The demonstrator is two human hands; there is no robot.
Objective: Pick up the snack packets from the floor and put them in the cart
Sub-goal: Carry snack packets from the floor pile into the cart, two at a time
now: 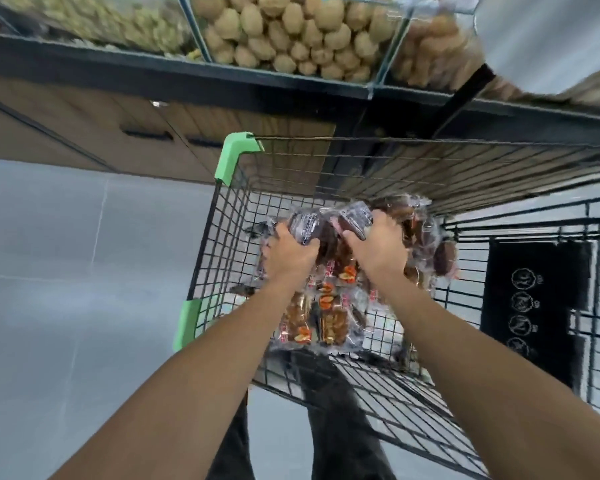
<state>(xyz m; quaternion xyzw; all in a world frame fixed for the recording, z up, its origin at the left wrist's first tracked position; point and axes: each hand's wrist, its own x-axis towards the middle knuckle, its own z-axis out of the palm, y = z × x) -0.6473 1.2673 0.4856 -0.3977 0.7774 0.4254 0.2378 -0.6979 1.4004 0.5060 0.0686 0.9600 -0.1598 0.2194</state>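
A black wire cart (222, 216) with green corner guards stands in front of me. Both my arms reach down into its basket. My left hand (288, 254) grips a clear snack packet (303, 226) with a dark label. My right hand (378, 251) grips another such packet (355, 220) beside it. Under and around my hands lie several more clear packets (326, 320) of brown snacks with red and orange labels, piled on the cart's bottom.
Glass bins of loose snacks (284, 32) sit on a dark shelf behind the cart, above wooden cabinet doors (146, 133). Grey tiled floor (66, 271) spreads to the left. A black sign panel (534, 306) hangs on the cart's right. My dark trouser legs (340, 420) show below.
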